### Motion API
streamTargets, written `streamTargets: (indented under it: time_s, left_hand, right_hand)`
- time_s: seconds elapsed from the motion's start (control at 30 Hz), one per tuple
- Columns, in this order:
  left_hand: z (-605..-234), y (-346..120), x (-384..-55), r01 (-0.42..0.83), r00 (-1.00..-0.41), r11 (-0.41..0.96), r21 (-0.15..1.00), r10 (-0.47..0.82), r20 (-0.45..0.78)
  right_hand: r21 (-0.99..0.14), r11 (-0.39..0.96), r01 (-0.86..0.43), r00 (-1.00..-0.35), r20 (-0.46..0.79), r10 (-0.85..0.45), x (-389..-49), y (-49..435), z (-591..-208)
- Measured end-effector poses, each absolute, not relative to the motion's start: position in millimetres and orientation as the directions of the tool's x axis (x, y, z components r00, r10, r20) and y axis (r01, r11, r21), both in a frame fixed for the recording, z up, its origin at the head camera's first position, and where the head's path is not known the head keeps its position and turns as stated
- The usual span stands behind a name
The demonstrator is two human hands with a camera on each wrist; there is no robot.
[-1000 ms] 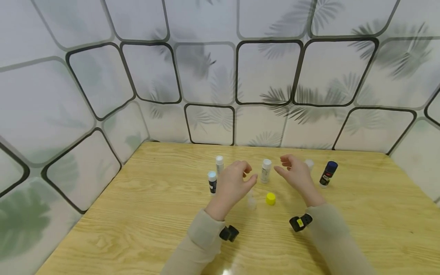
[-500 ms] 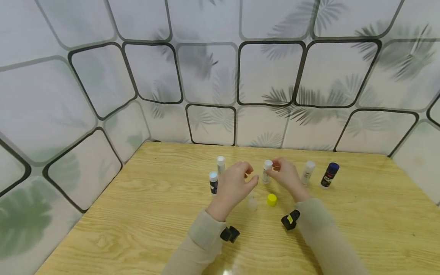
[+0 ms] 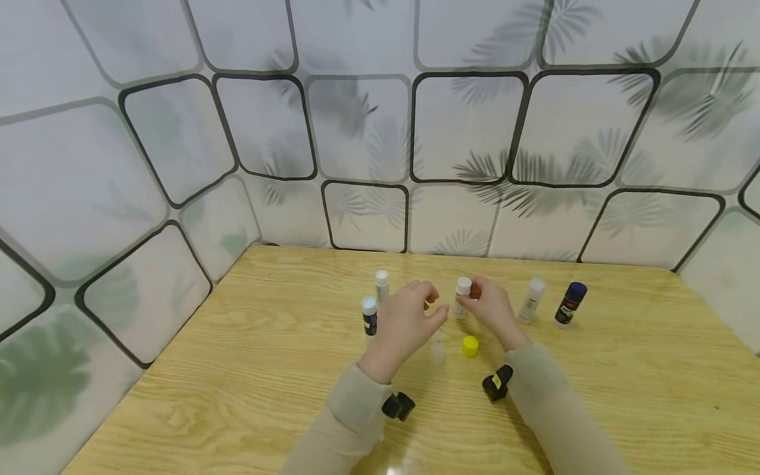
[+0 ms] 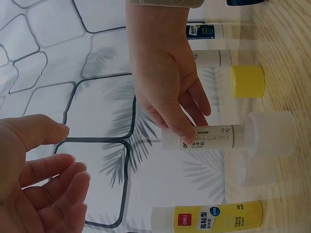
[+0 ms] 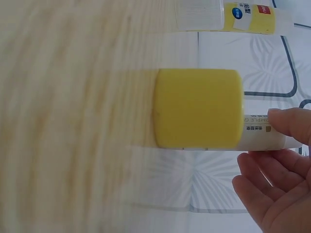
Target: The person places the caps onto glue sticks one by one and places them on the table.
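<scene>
My right hand (image 3: 491, 307) pinches an upright white glue stick (image 3: 460, 307) between thumb and fingers; its label shows in the left wrist view, where the right hand (image 4: 163, 73) reaches down from the top. My left hand (image 3: 405, 323) hovers with loosely curved fingers and holds nothing. Below it, a yellow glue stick (image 4: 218, 217) stands near the left hand (image 4: 43, 177), hidden from the head view. On the table in front of the held stick are a loose yellow cap (image 3: 470, 346) and translucent caps (image 3: 437, 354). The yellow cap (image 5: 198, 108) partly covers the stick in the right wrist view.
Left of the left hand stand a white glue stick (image 3: 382, 284) and a dark-labelled one with a pale cap (image 3: 369, 318). To the right are another white glue stick (image 3: 531, 301) and a dark blue-capped one (image 3: 570, 305). A patterned curtain (image 3: 356, 132) backs the wooden table (image 3: 249, 369).
My right hand has moved left from beside the middle white glue stick and now grips it. The white stick to the right has come into full view. The left hand has stayed put.
</scene>
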State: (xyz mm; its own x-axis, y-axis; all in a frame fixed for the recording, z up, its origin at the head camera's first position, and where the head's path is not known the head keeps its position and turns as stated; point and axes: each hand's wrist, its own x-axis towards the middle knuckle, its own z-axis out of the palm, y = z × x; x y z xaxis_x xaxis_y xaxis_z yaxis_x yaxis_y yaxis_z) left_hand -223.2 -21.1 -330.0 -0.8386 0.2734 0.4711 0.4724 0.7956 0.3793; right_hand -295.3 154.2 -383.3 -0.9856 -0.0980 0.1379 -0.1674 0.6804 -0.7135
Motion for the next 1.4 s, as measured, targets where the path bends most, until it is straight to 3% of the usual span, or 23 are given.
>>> streamTargets:
  time_s: [0.6,0.9,1.4]
  left_hand:
    - [-333,-18,-223,0.463,-0.852,0.802,0.378,0.285,0.440]
    - [-332,-18,-222,0.456,-0.855,0.809,0.371,0.284,0.434]
    - [-329,-22,-223,0.501,-0.819,0.761,0.412,0.262,0.511]
  right_hand:
    - [-0.757,0.644,-0.111,-0.991,0.131,-0.017,-285,164,-386]
    - [-0.844,0.531,-0.071,-0.992,0.115,0.051,-272,169,-373]
    - [-0.914,0.362,-0.182,-0.972,0.222,0.071,-243,169,-331]
